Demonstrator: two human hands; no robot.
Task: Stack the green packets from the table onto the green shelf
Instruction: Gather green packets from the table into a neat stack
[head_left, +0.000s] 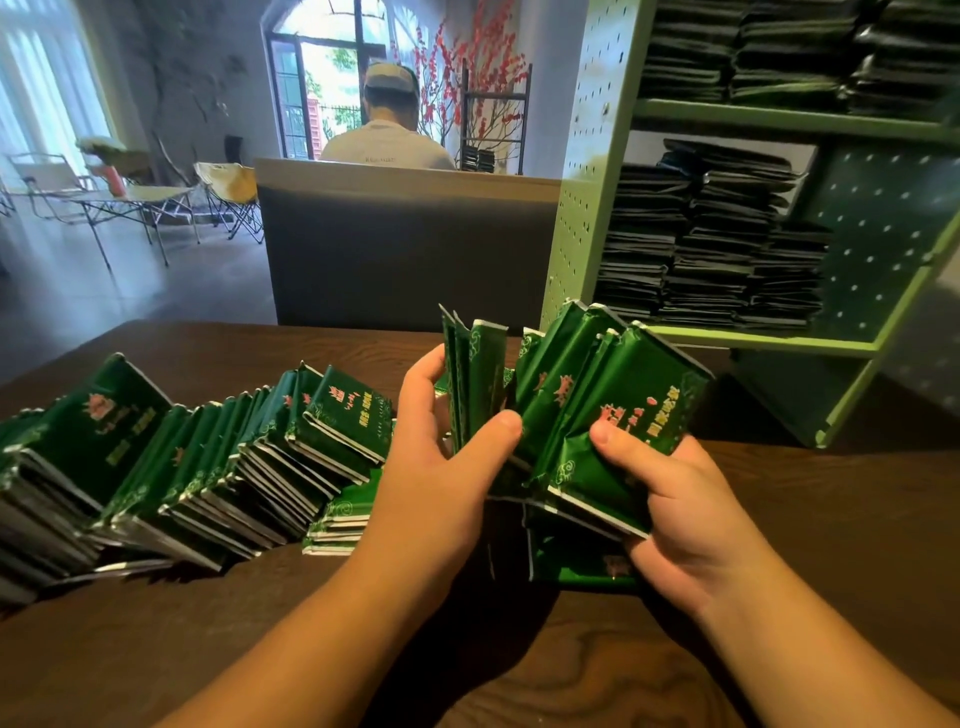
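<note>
A fanned bundle of green packets (582, 405) stands on edge above the dark wooden table (779, 545), held between both hands. My left hand (441, 467) grips the bundle's left side, thumb across the front. My right hand (675, 504) grips its right side, thumb on the front packet. A long slanted row of green packets (197, 452) leans across the table's left half. The green shelf (753, 338) stands at the right, with several stacks of packets (711, 249) on its boards.
A few packets (343, 519) lie flat beside the row. A grey partition (405, 249) rises behind the table, and a seated person (387, 124) faces away beyond it. Folding chairs and a small table (145, 197) stand far left.
</note>
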